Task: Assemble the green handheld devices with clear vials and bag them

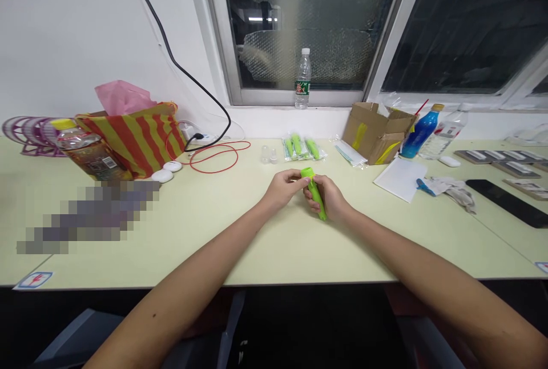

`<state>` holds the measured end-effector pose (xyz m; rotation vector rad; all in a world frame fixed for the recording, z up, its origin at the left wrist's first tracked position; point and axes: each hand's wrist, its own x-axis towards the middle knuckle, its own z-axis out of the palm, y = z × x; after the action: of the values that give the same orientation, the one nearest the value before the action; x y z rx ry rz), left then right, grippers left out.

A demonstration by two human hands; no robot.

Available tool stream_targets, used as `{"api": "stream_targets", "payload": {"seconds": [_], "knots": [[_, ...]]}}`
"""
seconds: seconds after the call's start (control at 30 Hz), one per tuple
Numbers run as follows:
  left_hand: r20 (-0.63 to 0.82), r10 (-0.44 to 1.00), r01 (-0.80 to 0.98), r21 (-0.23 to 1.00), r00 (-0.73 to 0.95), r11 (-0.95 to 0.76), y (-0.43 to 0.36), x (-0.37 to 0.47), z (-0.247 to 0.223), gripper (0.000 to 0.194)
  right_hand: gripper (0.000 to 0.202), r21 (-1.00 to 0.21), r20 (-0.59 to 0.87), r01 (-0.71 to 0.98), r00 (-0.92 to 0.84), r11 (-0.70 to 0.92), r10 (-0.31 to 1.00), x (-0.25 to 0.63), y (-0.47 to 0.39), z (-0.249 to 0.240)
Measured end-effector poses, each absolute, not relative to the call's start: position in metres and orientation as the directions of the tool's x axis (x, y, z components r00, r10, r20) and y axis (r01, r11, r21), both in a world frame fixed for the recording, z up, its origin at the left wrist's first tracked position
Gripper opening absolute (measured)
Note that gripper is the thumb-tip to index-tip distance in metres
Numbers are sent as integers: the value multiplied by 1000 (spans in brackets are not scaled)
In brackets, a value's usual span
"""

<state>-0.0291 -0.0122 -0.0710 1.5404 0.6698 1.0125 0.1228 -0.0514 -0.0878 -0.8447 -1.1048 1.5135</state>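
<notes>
A bright green plastic tube (pixel 315 192) with a ribbed, thread-like upper end is held over the middle of the table. My right hand (pixel 333 199) wraps round its body, the thumb near the top. From the other side, my left hand (pixel 281 187) is closed with thumb and fingers at the ribbed end; some fingertips are hidden. Beyond the hands lie clear bags (pixel 298 148) with similar green pieces inside. Just left of the bags stand two small clear plastic pieces (pixel 269 155).
An open cardboard box (pixel 381 132), a blue bottle (pixel 422 132) and white paper (pixel 401 178) are at right, with a glove (pixel 449 187) and a black phone-like slab (pixel 507 202). At left are a striped bag (pixel 137 143), a tilted drink bottle (pixel 92 152) and a red cable (pixel 214 157).
</notes>
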Motion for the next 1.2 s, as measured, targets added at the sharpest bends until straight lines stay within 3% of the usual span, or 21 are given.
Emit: {"api": "stream_targets", "payload": {"seconds": [0.13,0.37,0.6,0.9,1.07,1.2], "knots": [[203,851,-133,979,485,-157,-14,-28,-71,23,24,-960,116,-273,-159,69,980,121,-50,-90],[250,841,-211,963,481,-165,-12,-27,-77,23,22,-960,150,-259,-155,106,976,122,-49,-87],[220,821,-221,968,526,-117,-12,-26,-78,26,26,-931,10,-359,-198,-63,980,122,-47,-85],[233,795,-225,966,559,-124,-4,-29,-84,35,26,-880,-31,-453,-241,-141,970,126,-46,-82],[212,816,-216,970,538,-110,-2,-29,-86,34,24,-864,-63,-464,-285,-195,956,128,-45,-81],[183,804,-304,953,566,-4,-8,-25,-83,26,24,-844,-78,-474,-353,-250,932,130,-45,-81]]}}
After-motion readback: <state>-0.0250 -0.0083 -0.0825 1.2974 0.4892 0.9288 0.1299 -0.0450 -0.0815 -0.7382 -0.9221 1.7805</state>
